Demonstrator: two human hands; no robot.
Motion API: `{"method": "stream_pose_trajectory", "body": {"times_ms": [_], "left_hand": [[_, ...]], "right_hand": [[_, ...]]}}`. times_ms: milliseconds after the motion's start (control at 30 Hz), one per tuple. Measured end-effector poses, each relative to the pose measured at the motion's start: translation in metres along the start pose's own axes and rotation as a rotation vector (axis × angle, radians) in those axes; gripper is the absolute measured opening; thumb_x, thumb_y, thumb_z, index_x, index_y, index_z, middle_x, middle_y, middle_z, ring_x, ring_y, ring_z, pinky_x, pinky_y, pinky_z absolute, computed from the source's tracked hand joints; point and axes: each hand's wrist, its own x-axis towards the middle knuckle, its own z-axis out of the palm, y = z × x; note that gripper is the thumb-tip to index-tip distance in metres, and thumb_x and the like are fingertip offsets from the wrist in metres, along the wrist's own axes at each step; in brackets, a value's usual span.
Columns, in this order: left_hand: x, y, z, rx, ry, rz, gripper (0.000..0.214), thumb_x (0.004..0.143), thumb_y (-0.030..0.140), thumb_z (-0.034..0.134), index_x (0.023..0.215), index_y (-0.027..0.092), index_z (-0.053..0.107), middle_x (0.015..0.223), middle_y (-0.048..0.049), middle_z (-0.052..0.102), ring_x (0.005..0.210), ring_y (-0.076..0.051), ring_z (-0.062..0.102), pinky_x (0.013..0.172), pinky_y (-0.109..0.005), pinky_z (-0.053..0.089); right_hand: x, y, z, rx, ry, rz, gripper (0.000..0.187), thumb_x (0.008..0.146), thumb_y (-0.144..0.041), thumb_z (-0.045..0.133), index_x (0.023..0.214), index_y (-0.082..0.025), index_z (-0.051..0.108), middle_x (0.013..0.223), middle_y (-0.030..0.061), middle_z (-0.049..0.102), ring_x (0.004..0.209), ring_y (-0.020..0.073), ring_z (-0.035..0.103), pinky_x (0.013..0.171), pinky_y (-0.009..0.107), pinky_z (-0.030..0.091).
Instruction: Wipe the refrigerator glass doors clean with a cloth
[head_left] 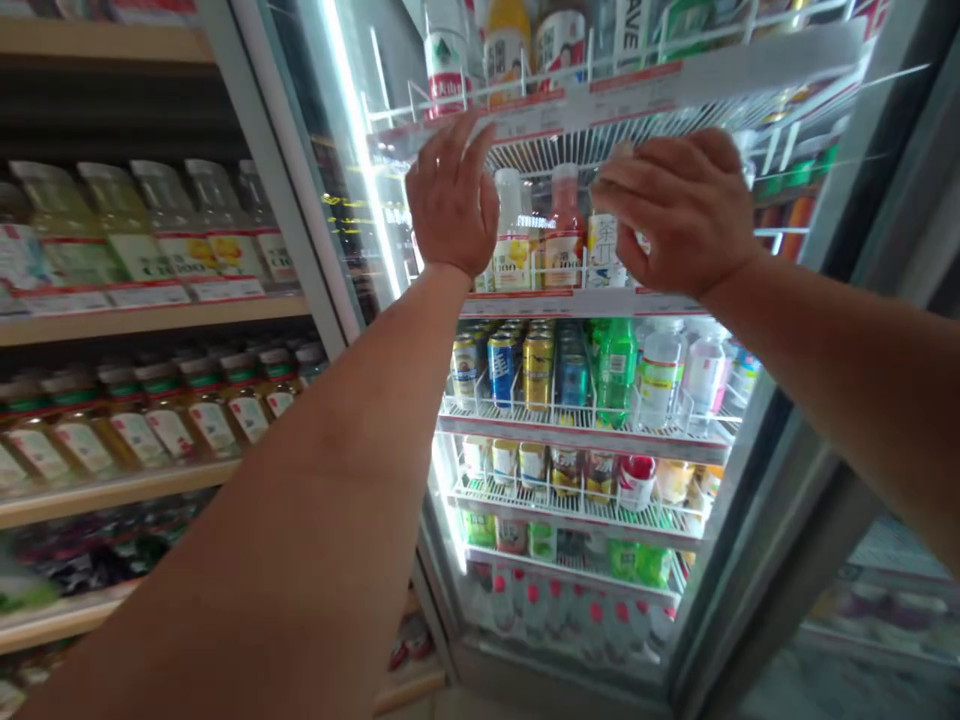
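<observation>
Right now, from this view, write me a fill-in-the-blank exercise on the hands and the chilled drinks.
1. Of the left hand and the right hand, the ____ one is nearer the wooden shelves.
2. The red-tinted bottle stands to the ____ of the white-capped bottle.
3. Immediately left of the gold can stands a ____ can.
4. Immediately right of the teal can stands a ____ bottle.

Missing words: left; right; blue; green.
</observation>
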Motion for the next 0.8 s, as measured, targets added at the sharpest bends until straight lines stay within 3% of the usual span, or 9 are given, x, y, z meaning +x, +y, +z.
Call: {"method": "stream_pose_trajectory", "body": {"times_ms": [100, 167, 233, 400, 500, 600, 667, 733, 800], "left_hand": [[0.000, 0.002, -0.001, 0.017, -0.002, -0.008, 0.064, 0.101, 0.056, 0.035, 0.158, 0.029, 0.049, 0.167, 0.0118, 0.036, 0.160, -0.019, 0.019, 0.136, -0.046, 0.016], [0.000, 0.003, -0.002, 0.020, -0.003, -0.004, 0.062, 0.103, 0.051, 0.032, 0.159, 0.029, 0.048, 0.167, 0.0114, 0.035, 0.161, -0.017, 0.017, 0.136, -0.046, 0.015], [0.000, 0.003, -0.002, 0.012, -0.020, -0.009, 0.063, 0.102, 0.048, 0.034, 0.160, 0.026, 0.047, 0.168, 0.0107, 0.034, 0.161, -0.017, 0.016, 0.137, -0.048, 0.009], [-0.001, 0.001, -0.001, -0.047, -0.030, -0.038, 0.072, 0.096, 0.065, 0.037, 0.161, 0.037, 0.044, 0.166, 0.0213, 0.030, 0.163, -0.013, 0.001, 0.137, -0.045, 0.011], [-0.002, 0.004, -0.003, -0.010, -0.004, -0.026, 0.067, 0.099, 0.056, 0.033, 0.159, 0.030, 0.049, 0.166, 0.0146, 0.035, 0.162, -0.016, 0.012, 0.137, -0.043, 0.014], [-0.001, 0.007, -0.004, 0.074, 0.029, 0.029, 0.059, 0.102, 0.040, 0.037, 0.157, 0.024, 0.051, 0.165, 0.0080, 0.040, 0.158, -0.018, 0.026, 0.135, -0.044, 0.019], [-0.001, 0.006, -0.004, 0.107, 0.035, 0.058, 0.058, 0.102, 0.035, 0.043, 0.157, 0.021, 0.050, 0.166, 0.0047, 0.040, 0.156, -0.019, 0.029, 0.134, -0.045, 0.021], [-0.006, 0.002, -0.006, 0.108, 0.010, 0.096, 0.059, 0.101, 0.034, 0.047, 0.158, 0.019, 0.048, 0.168, 0.0022, 0.037, 0.157, -0.019, 0.025, 0.135, -0.045, 0.018], [-0.018, -0.004, -0.011, 0.082, -0.040, 0.147, 0.062, 0.102, 0.040, 0.047, 0.160, 0.021, 0.043, 0.171, 0.0045, 0.029, 0.160, -0.015, 0.015, 0.136, -0.044, 0.011]], "right_hand": [[0.001, 0.001, 0.004, 0.033, 0.138, 0.112, 0.055, 0.104, -0.035, 0.035, 0.155, -0.040, 0.052, 0.160, -0.0077, 0.050, 0.143, 0.0323, 0.052, 0.120, 0.062, 0.034], [0.001, 0.003, 0.007, 0.047, 0.301, 0.284, 0.059, 0.103, -0.036, 0.037, 0.161, -0.033, 0.046, 0.165, -0.0011, 0.043, 0.147, 0.0342, 0.048, 0.122, 0.061, 0.033], [0.001, 0.004, 0.008, 0.054, 0.366, 0.357, 0.059, 0.102, -0.035, 0.040, 0.160, -0.027, 0.048, 0.163, 0.0060, 0.047, 0.145, 0.0358, 0.049, 0.121, 0.058, 0.036], [0.001, 0.001, 0.007, 0.047, 0.137, 0.019, 0.051, 0.102, -0.029, 0.038, 0.146, -0.027, 0.063, 0.147, 0.0058, 0.064, 0.134, 0.0355, 0.056, 0.115, 0.057, 0.043], [0.002, 0.001, 0.008, -0.008, 0.220, 0.160, 0.049, 0.103, -0.032, 0.039, 0.147, -0.034, 0.062, 0.148, 0.0029, 0.063, 0.134, 0.0369, 0.056, 0.113, 0.060, 0.042], [0.003, 0.003, 0.009, -0.046, 0.331, 0.350, 0.052, 0.100, -0.034, 0.046, 0.148, -0.026, 0.062, 0.153, 0.0064, 0.059, 0.135, 0.0413, 0.054, 0.114, 0.063, 0.041], [0.004, 0.004, 0.008, -0.038, 0.271, 0.282, 0.053, 0.100, -0.034, 0.044, 0.149, -0.024, 0.061, 0.155, 0.0064, 0.057, 0.135, 0.0408, 0.054, 0.116, 0.060, 0.041], [0.004, 0.003, 0.005, -0.031, 0.180, 0.184, 0.053, 0.102, -0.036, 0.041, 0.151, -0.030, 0.059, 0.156, 0.0029, 0.057, 0.134, 0.0392, 0.054, 0.114, 0.059, 0.043], [0.005, 0.000, 0.002, -0.026, 0.151, 0.215, 0.053, 0.102, -0.038, 0.042, 0.152, -0.033, 0.057, 0.157, 0.0017, 0.055, 0.136, 0.0400, 0.054, 0.113, 0.062, 0.043]]}}
